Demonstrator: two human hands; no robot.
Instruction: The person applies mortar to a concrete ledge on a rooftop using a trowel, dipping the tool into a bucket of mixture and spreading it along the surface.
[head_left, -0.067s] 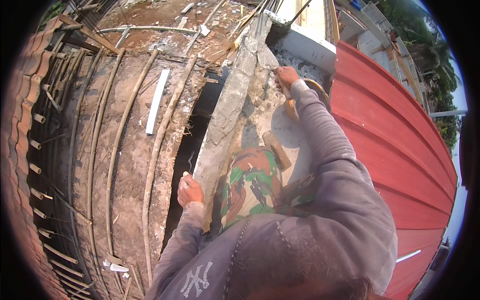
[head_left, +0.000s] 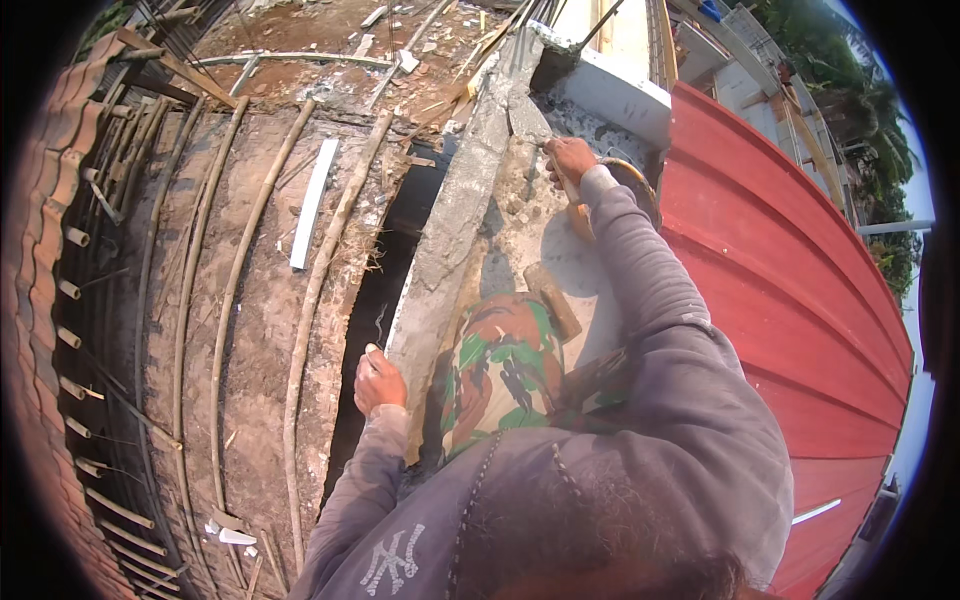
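My right hand (head_left: 572,162) is closed around the wooden handle of a trowel, its cement-grey blade (head_left: 527,117) lying against the top of a rough mortar-covered wall (head_left: 460,205). Lower down, my left hand (head_left: 380,382) is closed at the left edge of this wall, over a dark gap. A thin wavy strand (head_left: 380,318) shows just above its fingertips; whether the fingers hold it, or anything else, I cannot make out. Beside my right forearm, partly covered by it, is a round bucket (head_left: 640,178). My camouflage-clad knee (head_left: 505,350) is bent close to the wall.
A wooden block (head_left: 553,300) lies by my knee. Red corrugated metal sheeting (head_left: 780,270) slopes away at the right. Left of the dark gap (head_left: 385,270) are bamboo poles (head_left: 245,220) and a white strip (head_left: 315,205); orange roof tiles (head_left: 45,250) line the far left.
My right hand and the trowel have shifted slightly to the left along the wall top. My left hand has stayed at nearly the same place.
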